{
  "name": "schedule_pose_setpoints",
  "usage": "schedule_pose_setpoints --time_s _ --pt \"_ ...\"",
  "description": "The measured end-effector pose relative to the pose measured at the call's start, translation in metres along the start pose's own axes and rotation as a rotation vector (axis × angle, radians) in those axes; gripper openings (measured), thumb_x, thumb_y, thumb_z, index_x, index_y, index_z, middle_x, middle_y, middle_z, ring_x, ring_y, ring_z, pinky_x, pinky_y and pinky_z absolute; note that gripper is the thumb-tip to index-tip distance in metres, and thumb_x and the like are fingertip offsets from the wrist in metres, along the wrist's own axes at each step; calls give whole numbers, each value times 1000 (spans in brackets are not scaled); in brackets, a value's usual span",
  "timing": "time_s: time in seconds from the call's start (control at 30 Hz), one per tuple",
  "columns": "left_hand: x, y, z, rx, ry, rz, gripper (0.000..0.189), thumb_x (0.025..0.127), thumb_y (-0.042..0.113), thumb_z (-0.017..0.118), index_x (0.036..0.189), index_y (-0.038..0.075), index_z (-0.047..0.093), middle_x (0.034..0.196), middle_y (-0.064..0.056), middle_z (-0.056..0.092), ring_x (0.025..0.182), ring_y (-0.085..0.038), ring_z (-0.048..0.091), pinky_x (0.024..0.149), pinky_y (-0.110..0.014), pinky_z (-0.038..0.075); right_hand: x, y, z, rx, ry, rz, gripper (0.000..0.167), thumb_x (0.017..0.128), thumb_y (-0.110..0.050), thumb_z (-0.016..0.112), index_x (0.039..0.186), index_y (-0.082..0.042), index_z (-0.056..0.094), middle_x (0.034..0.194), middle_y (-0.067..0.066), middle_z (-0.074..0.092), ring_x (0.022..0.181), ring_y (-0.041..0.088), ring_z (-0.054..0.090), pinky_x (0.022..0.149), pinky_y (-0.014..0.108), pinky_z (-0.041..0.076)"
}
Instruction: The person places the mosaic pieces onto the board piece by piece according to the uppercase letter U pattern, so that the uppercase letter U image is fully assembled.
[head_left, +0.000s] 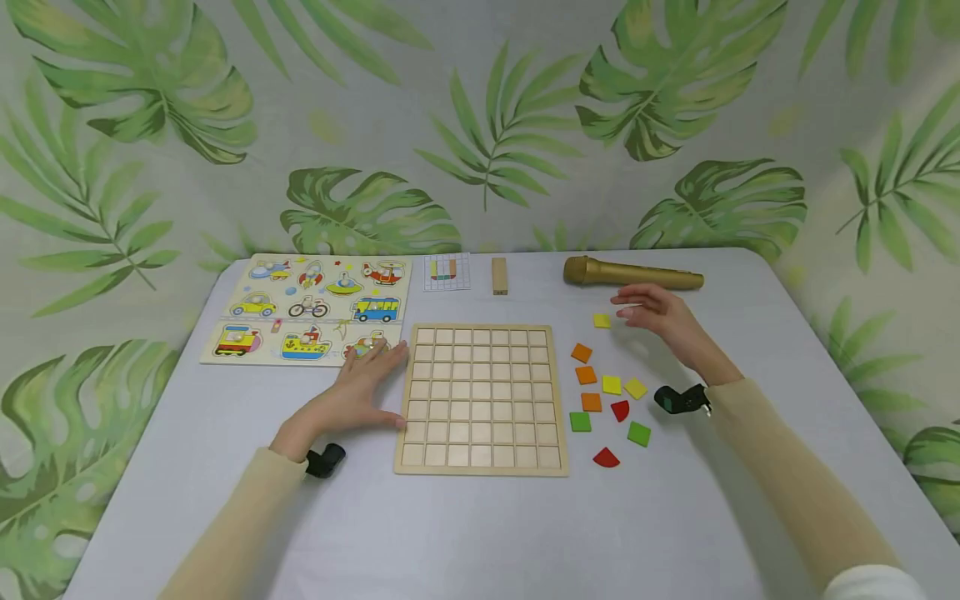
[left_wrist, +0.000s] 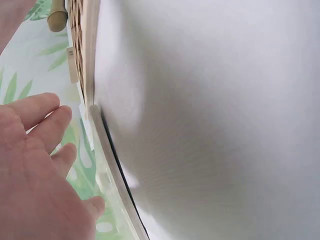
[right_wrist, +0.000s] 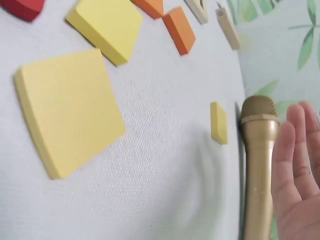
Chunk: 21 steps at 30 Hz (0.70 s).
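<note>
A wooden grid board with square recesses lies in the middle of the white table. My left hand spreads its fingers beside the board's left edge, thumb tip right at the frame and the other fingers over the corner of a picture puzzle. Over the table's right side hovers my right hand, fingers extended and holding nothing. Its fingertips are close to a lone yellow tile, seen edge-on in the right wrist view, and to a gold microphone.
Right of the board lie orange tiles, more yellow tiles, green tiles and red quarter-round pieces. Behind the board are a small grid card and a wooden block. A leaf-patterned cloth hangs behind the table.
</note>
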<state>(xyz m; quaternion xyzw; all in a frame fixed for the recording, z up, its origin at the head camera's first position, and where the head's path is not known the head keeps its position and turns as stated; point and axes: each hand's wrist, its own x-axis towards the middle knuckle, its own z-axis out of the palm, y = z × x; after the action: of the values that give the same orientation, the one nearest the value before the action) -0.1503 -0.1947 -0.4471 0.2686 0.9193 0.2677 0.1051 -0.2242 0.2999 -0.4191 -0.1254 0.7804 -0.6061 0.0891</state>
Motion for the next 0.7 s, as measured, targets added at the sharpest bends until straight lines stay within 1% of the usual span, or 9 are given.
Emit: schedule_pose_setpoints --time_s 0.1,0.2,0.33,0.47,0.63,0.7 --pt "-2 1 4 8 -16 21 113 66 53 81 152 6 24 157 -8 21 143 -34 3 106 -60 -7 6 5 -2 58 -27 25 42 96 -11 58 131 8 43 120 4 60 108 23 58 85 22 48" --pt "-3 4 5 21 -32 32 115 65 53 81 152 6 24 157 -8 20 143 -35 2 106 -60 -8 13 9 -5 124 -49 50 40 96 -8 57 129 9 44 116 0 62 109 24 58 85 22 47" --pt "-5 9 6 50 -44 28 114 65 52 81 152 6 24 158 -8 19 143 -35 1 105 -61 -9 19 12 -5 171 -47 87 37 95 -6 58 127 9 46 112 -2 64 106 21 59 85 22 47" --pt "-6 11 7 94 -50 9 113 66 53 80 152 7 23 158 -7 18 143 -34 0 105 -60 -10 23 15 -4 148 -38 132 38 95 -7 59 126 11 45 109 -2 65 103 20 60 86 23 47" --pt "-6 13 8 118 -49 -3 112 67 55 79 152 7 24 158 -7 18 143 -35 1 105 -60 -11 28 18 -3 11 -8 176 36 95 -9 59 124 9 49 106 -6 66 95 11 62 81 22 48" --pt "-7 13 8 118 -45 -4 112 67 54 79 152 7 25 158 -8 19 143 -35 2 105 -60 -11 29 19 -2 -58 8 181 36 95 -10 60 124 9 51 106 -5 67 91 6 62 77 23 48"
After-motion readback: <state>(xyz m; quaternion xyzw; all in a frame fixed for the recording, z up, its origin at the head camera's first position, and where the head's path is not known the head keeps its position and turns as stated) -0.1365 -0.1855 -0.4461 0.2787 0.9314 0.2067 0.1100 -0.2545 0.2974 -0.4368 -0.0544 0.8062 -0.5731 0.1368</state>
